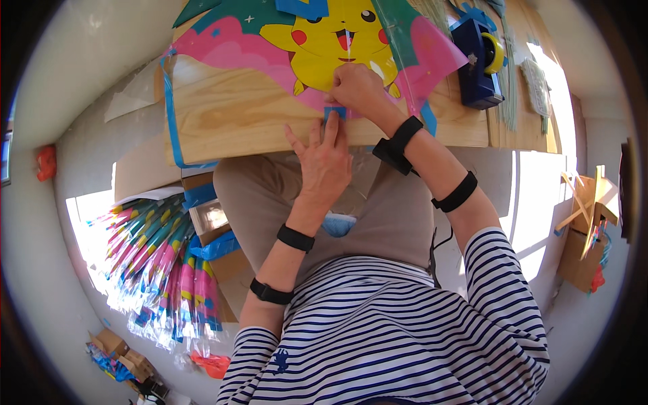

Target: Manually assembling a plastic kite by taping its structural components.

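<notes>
A kite [283, 67] printed with a yellow cartoon figure on pink and green lies flat on the wooden table, its lower tip toward me. At that tip sits a small blue patch [334, 111]. The fingers of my left hand [325, 162] are stretched out and spread, and a fingertip rests on the patch at the table's near edge. Just above it, my right hand [361, 89] is closed in a fist over the kite's lower middle. Whatever its fingers pinch is hidden from view.
A navy tape dispenser [476, 64] with a yellow roll stands right of the kite, near thin rods [511, 101]. Blue ribbon [170, 115] hangs at the table's left side. Many bagged, rolled kites [162, 256] fan out at lower left beside cardboard boxes [209, 219].
</notes>
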A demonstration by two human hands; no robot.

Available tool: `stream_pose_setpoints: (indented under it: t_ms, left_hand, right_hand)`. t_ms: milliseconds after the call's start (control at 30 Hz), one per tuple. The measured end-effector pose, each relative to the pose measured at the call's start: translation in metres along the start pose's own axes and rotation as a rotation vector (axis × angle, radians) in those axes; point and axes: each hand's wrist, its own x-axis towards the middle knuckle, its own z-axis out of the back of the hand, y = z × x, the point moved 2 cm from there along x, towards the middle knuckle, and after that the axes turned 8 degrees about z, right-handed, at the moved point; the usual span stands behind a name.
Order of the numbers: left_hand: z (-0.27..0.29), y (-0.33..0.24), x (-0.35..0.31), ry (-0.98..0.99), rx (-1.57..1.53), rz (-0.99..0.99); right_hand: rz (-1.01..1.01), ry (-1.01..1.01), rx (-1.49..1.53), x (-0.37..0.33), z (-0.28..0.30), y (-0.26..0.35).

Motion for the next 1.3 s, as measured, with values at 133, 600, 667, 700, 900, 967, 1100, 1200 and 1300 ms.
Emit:
stream_pose_setpoints:
  t_ms: [133, 600, 667, 700, 900, 967, 1100, 1200, 1300]
  left_hand:
    - [0.003, 0.002, -0.011, 0.008, -0.012, -0.009]
    - [0.004, 0.004, -0.002, 0.026, 0.062, 0.006]
    - [0.005, 0.004, -0.002, 0.031, 0.076, 0.02]
    - [0.006, 0.003, -0.001, 0.032, 0.081, 0.023]
    - [-0.001, -0.001, 0.001, 0.021, 0.104, -0.02]
    - [0.003, 0.0, 0.0, 0.057, 0.094, 0.003]
    - [0.002, -0.001, 0.0, 0.07, 0.106, 0.025]
    - [0.004, -0.005, 0.002, 0.085, 0.117, 0.022]
    - [0.002, -0.004, 0.002, 0.1, 0.136, 0.011]
  right_hand:
    - [-0.016, -0.023, 0.023, -0.004, -0.002, -0.001]
    - [0.148, 0.004, 0.101, -0.005, 0.007, -0.013]
    - [0.189, -0.009, -0.057, -0.017, 0.011, -0.01]
    - [0.162, -0.009, -0.019, -0.019, 0.011, -0.012]
    - [0.146, -0.263, 0.13, -0.036, 0.015, -0.027]
    - [0.099, -0.375, 0.277, -0.054, 0.034, -0.035]
    - [-0.094, -0.953, 0.132, -0.108, 0.099, -0.1]
    - [-0.345, -1.126, 0.156, -0.147, 0.142, -0.183]
    - [-0.423, -0.978, 0.587, -0.16, 0.157, -0.212]
